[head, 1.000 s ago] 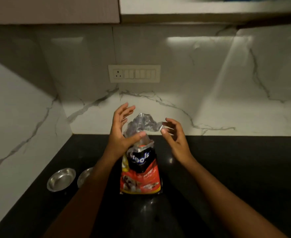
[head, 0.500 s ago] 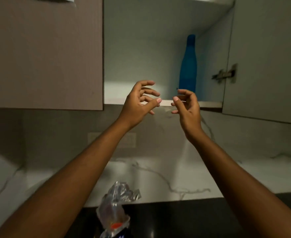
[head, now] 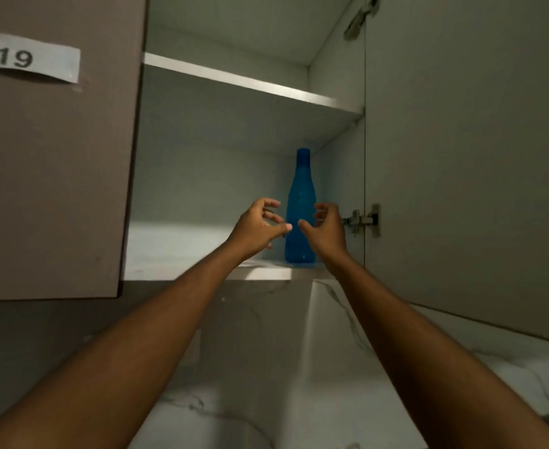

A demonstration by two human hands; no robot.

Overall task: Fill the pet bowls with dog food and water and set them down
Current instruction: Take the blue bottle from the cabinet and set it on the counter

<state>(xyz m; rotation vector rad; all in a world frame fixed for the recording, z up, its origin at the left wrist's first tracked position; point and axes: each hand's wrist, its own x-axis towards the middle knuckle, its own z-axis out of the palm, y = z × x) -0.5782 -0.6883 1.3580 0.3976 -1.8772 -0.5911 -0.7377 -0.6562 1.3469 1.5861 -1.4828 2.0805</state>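
Note:
A tall blue bottle [head: 300,196] stands upright on the lower shelf [head: 182,254] of an open wall cabinet, near its right wall. Both arms are raised to it. My left hand [head: 258,225] hovers just left of the bottle with fingers loosely curled, holding nothing. My right hand [head: 326,226] hovers just right of it, fingers likewise loosely curled and empty. Neither hand grips the bottle. The dog food bag and the bowls are out of view.
The open cabinet door [head: 467,157] hangs at the right with its hinge [head: 362,220] close to my right hand. A closed door [head: 49,176] with a paper label "19" [head: 23,58] is at left. An upper shelf [head: 250,82] spans above. Marble backsplash [head: 266,367] lies below.
My view has tilted up from the counter to the cabinet. Both hands left the dog food bag, rose, and moved in on either side of the blue bottle.

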